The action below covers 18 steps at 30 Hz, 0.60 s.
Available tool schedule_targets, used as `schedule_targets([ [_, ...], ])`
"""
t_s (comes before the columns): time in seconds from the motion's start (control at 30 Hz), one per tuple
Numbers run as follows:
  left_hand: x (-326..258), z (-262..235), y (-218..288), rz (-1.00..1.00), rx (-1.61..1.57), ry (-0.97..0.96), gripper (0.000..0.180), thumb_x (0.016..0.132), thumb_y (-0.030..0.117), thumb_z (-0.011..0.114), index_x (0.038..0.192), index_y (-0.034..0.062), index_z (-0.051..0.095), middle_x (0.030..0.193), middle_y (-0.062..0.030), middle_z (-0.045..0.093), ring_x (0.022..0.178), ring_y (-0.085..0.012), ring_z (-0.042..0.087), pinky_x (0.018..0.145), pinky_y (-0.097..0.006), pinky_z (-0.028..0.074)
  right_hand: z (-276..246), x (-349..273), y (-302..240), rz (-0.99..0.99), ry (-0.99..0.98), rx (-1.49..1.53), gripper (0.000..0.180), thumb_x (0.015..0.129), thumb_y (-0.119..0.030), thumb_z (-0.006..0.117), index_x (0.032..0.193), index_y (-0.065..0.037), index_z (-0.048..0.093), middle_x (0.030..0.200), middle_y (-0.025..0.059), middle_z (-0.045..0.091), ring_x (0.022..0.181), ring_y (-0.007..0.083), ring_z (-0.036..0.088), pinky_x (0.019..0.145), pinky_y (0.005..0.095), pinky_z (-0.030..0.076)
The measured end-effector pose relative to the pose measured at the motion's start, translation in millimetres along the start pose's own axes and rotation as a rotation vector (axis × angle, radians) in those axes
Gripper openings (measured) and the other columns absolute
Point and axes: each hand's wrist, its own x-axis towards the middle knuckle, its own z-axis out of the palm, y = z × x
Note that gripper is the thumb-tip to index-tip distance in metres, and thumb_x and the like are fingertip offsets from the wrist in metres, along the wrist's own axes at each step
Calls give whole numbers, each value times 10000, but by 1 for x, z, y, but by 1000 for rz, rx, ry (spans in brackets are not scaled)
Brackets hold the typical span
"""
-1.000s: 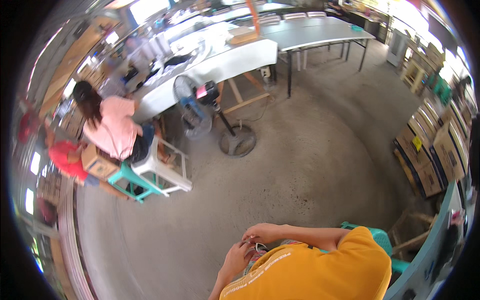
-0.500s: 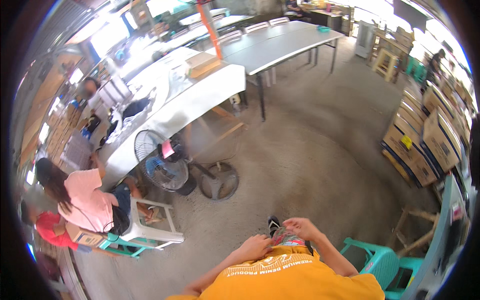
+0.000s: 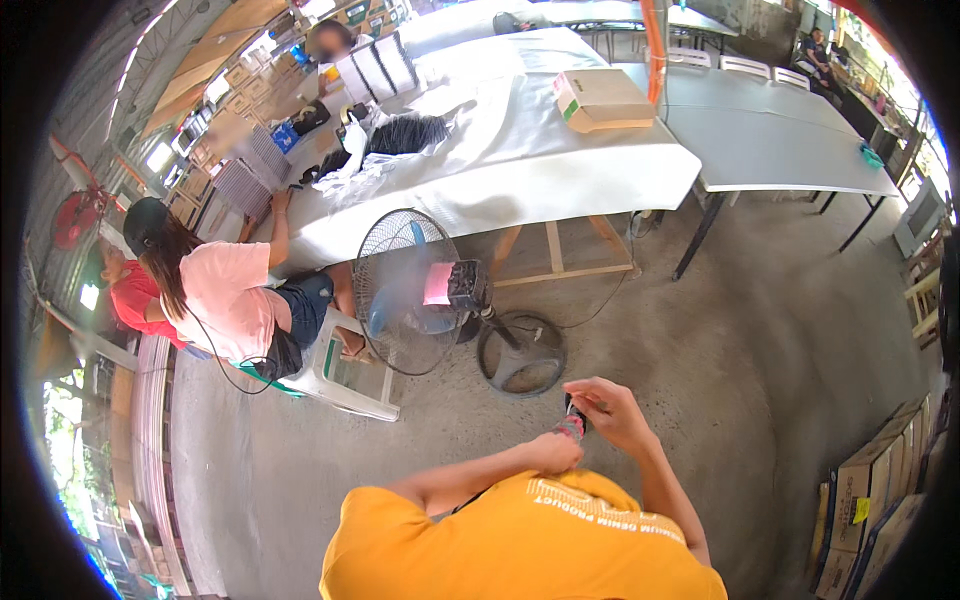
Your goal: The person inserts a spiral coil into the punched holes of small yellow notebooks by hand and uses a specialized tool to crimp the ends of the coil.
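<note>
My left hand (image 3: 553,453) is in front of my orange shirt (image 3: 520,540), its fingers curled and partly hidden; I cannot make out what it holds, if anything. Just right of it and farther forward is my right hand (image 3: 610,412), with thumb and fingertips drawn together; anything pinched there is too small to name. Below the hands, patterned red-and-grey cloth (image 3: 570,428) of my legwear shows, with part of a dark sandal behind the right fingertips.
A pedestal fan (image 3: 410,290) stands ahead on a round base (image 3: 522,354). Two people sit on stools by a white-covered table (image 3: 600,175) bearing a cardboard box (image 3: 605,100). Grey tables (image 3: 770,150) extend to the right. Stacked cartons (image 3: 865,495) are at lower right.
My view has swung left, so the fan, table and seated people appear farther right. The cartons have slid toward the lower right edge. My hands remain close together before my body.
</note>
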Motion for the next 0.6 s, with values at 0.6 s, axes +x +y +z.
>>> schedule_targets([
  [0.6,160,-243,-118,-403,-208,201,291,833,281,604,1054,92,607,1004,-162,602,987,-347,558,831,-431,453,-422,371,49,22,456,-121,140,846,-34,562,944,2,655,795,36,660,688,86,596,593,211,453],
])
